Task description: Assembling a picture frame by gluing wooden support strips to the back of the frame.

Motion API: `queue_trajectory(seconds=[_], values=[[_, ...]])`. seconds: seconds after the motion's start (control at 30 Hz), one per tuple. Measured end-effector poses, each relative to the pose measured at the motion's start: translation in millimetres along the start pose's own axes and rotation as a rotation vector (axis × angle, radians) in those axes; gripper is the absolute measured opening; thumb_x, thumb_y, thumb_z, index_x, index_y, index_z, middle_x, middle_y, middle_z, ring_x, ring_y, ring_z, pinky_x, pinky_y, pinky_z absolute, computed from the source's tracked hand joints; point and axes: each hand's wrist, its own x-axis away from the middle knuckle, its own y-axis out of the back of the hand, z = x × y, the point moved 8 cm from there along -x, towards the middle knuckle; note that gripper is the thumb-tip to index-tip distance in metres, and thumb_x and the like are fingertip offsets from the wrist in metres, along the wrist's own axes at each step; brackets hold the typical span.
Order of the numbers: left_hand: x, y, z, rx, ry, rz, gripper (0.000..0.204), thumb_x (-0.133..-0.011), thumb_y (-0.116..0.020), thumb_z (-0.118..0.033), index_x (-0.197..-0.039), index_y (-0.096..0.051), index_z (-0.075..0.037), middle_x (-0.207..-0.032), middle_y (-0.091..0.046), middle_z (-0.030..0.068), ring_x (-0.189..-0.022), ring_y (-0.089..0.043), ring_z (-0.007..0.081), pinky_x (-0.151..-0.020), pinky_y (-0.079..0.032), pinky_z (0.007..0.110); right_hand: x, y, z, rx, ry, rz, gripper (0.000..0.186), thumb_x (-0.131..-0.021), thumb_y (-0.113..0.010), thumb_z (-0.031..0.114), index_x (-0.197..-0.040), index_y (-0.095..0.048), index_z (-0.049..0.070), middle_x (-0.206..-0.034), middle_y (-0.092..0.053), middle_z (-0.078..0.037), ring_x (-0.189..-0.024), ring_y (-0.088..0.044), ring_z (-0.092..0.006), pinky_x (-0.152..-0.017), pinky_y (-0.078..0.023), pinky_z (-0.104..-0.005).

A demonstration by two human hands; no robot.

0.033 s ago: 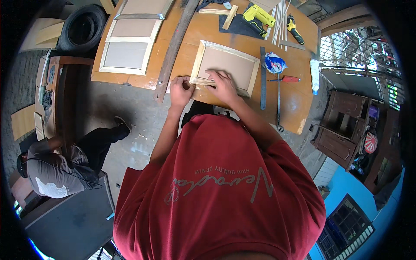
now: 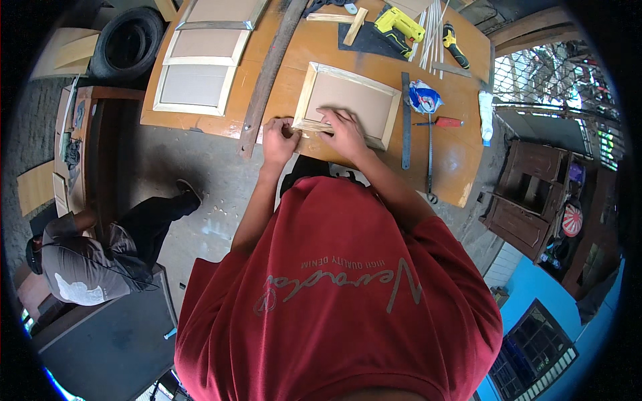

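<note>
A wooden frame (image 2: 354,75) backed with a brown panel (image 2: 366,103) lies flat at the near edge of an orange-brown worktop (image 2: 455,157), worked by a person in a red shirt (image 2: 334,234). The two hands are apart: the left hand (image 2: 279,139) has its fingers curled at the near left corner, while the right hand (image 2: 346,134) reaches over the near rail, fingertips on the panel. Whether either is clamped on the wood cannot be told from this angle.

Just right of the frame lie a flat metal strip (image 2: 405,120), a blue-and-white packet (image 2: 424,97) and a red-handled screwdriver (image 2: 447,121). To the left, a long dark bar (image 2: 271,70) separates the frame from a larger, sectioned framed panel (image 2: 200,60). Toward the far side lie a yellow power tool (image 2: 399,29), thin pale sticks (image 2: 433,33) and a yellow-and-black tool (image 2: 455,45). Beyond the worktop at left, another person (image 2: 90,260) sits, with a black tyre (image 2: 129,45) farther back; at right stands a dark wooden cabinet (image 2: 528,184).
</note>
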Motion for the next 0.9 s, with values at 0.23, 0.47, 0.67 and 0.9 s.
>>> queue_trajectory(seconds=[0.23,0.47,0.67,0.9], values=[[1.5,1.6,-3.4,-0.035,-0.012,-0.01,0.034,-0.073,-0.086,-0.01,-0.104,-0.075,-0.002,-0.089,-0.068,0.0127,-0.081,-0.065,0.0289,-0.075,-0.053,0.04,0.2,-1.8,-1.6,-0.024,-0.024,0.014,0.064,-0.082,-0.08,0.019,-0.141,-0.056,0.018,-0.112,-0.07,-0.002,-0.119,-0.06,-0.0255,-0.105,-0.043,-0.0447],[3.1,1.0,-4.9,-0.063,-0.023,-0.021,0.033,-0.074,-0.085,-0.01,-0.104,-0.074,-0.001,-0.092,-0.067,0.0139,-0.083,-0.065,0.03,-0.076,-0.053,0.041,0.4,-3.1,-3.1,-0.021,-0.017,-0.002,0.063,-0.081,-0.081,0.019,-0.139,-0.057,0.017,-0.111,-0.07,-0.002,-0.119,-0.06,-0.025,-0.104,-0.043,-0.0446],[2.2,1.0,-8.7,-0.084,-0.044,-0.019,0.035,-0.075,-0.086,-0.014,-0.105,-0.074,0.0,-0.092,-0.068,0.0141,-0.084,-0.065,0.0308,-0.077,-0.054,0.041,1.0,-3.8,-4.4,-0.011,-0.032,0.016,0.063,-0.081,-0.081,0.02,-0.14,-0.057,0.018,-0.114,-0.07,-0.002,-0.121,-0.059,-0.0255,-0.105,-0.042,-0.0445],[2.6,0.9,-9.4,-0.029,-0.021,-0.031,0.034,-0.074,-0.086,-0.019,-0.101,-0.073,-0.003,-0.09,-0.066,0.0127,-0.091,-0.061,0.0332,-0.084,-0.05,0.044,0.5,-1.2,0.0,0.006,-0.029,0.032,0.063,-0.083,-0.08,0.023,-0.141,-0.057,0.017,-0.125,-0.068,-0.007,-0.126,-0.057,-0.0272,-0.108,-0.041,-0.0452]])
